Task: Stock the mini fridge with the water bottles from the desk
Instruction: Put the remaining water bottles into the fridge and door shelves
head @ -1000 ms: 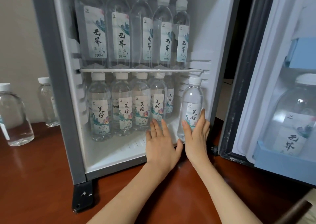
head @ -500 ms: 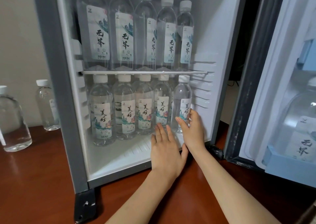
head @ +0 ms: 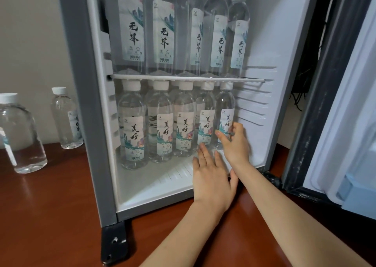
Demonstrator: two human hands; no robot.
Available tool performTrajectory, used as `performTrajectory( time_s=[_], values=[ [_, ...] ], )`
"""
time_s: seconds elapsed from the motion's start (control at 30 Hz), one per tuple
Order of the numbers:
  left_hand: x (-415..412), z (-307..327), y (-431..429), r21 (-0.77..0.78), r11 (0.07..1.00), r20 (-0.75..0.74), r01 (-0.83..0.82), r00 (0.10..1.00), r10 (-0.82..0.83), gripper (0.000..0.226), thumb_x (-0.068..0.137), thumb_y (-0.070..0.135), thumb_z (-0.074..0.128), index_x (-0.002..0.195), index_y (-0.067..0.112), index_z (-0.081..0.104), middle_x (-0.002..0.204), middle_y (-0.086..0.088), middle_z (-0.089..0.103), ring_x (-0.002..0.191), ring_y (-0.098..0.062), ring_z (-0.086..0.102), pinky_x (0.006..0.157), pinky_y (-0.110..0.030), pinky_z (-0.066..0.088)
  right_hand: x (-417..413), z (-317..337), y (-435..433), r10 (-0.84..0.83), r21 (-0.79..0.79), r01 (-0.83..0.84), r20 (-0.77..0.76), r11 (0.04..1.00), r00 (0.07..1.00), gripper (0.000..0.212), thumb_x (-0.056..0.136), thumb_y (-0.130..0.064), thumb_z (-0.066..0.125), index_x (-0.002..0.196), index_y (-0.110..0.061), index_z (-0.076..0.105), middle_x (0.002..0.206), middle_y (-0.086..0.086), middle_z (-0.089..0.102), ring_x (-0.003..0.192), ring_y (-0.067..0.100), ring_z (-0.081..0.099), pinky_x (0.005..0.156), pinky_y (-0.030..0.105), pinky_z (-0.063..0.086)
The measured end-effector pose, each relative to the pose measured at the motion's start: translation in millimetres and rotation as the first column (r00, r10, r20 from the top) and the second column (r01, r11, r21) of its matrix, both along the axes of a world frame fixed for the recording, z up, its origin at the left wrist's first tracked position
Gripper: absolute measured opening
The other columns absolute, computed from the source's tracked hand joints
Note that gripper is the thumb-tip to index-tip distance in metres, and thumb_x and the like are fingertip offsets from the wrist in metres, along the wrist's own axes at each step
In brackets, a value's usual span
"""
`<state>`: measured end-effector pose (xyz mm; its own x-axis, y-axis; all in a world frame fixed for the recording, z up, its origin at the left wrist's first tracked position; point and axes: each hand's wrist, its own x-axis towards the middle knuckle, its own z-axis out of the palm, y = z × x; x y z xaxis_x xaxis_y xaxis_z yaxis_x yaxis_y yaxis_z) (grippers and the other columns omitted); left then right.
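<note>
Grips in the curled right hand (head: 234, 144) a clear white-capped plastic water bottle (head: 224, 107) ending the lower row inside the grey-framed white mini fridge (head: 87, 103), rests the flat, straight-fingered left hand (head: 211, 181) on its floor, and apparently leaves two clear bottles (head: 67, 118) unstocked on the brown wooden desk (head: 50, 205) left of it.

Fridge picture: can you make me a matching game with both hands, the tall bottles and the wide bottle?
Things:
1. right hand
2. left hand
3. tall bottles
4. wide bottle

Places or states:
a. on the desk, left of the fridge
b. fingers straight, at the fridge floor
c. on the top shelf
d. gripping the rightmost short bottle

Pairs: 1-d, 2-b, 3-c, 4-a
</note>
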<state>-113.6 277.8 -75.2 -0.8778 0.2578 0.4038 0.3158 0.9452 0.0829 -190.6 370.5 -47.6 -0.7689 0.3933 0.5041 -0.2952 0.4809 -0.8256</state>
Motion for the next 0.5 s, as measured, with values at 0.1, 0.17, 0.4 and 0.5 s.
performTrajectory(
  time_s=[0.1,0.17,0.4,0.5],
  values=[
    [1.5,1.4,-0.6,-0.038,0.999,0.044,-0.007,0.999,0.008,0.081,0.089,0.051,-0.006,0.153,0.002,0.009,0.153,-0.037,-0.006,0.146,-0.042,0.004,0.118,-0.048,0.008,-0.9,-2.7,0.6,0.03,-0.028,-0.03,-0.001,0.999,1.0,0.048,0.091,-0.027,0.066,0.132,-0.014,0.044,0.11,-0.013,0.05,0.1,0.006,0.053,0.081,0.02,0.039],
    [1.9,3.4,-0.4,-0.053,0.999,0.069,-0.002,0.998,0.006,0.072,0.099,0.05,0.009,0.153,0.003,0.006,0.153,-0.036,-0.009,0.146,-0.042,0.003,0.119,-0.047,0.005,-0.9,-3.3,1.2,0.039,-0.032,-0.039,0.0,0.999,0.999,0.049,0.092,-0.027,0.065,0.133,-0.014,0.043,0.11,-0.014,0.049,0.101,0.005,0.052,0.08,0.018,0.037],
    [2.7,1.4,-1.7,-0.059,0.998,0.026,0.006,1.0,-0.004,0.091,0.078,0.049,-0.016,0.153,0.003,0.012,0.152,-0.038,-0.004,0.145,-0.043,0.01,0.118,-0.048,0.01,-2.7,-6.4,3.5,0.067,-0.055,-0.065,0.021,0.996,0.998,0.057,0.091,-0.032,0.065,0.14,-0.017,0.039,0.117,-0.014,0.051,0.112,0.008,0.053,0.089,0.024,0.042],
    [4.6,2.5,-2.2,-0.064,0.998,0.039,0.019,0.999,-0.017,0.085,0.083,0.048,-0.01,0.153,0.004,0.012,0.153,-0.036,-0.002,0.146,-0.042,0.011,0.118,-0.047,0.01,-2.9,-7.7,6.4,0.022,-0.044,-0.019,0.076,0.999,0.997,0.069,0.089,-0.041,0.066,0.145,-0.015,0.036,0.135,-0.002,0.054,0.124,0.017,0.053,0.097,0.03,0.043]
  ],
)
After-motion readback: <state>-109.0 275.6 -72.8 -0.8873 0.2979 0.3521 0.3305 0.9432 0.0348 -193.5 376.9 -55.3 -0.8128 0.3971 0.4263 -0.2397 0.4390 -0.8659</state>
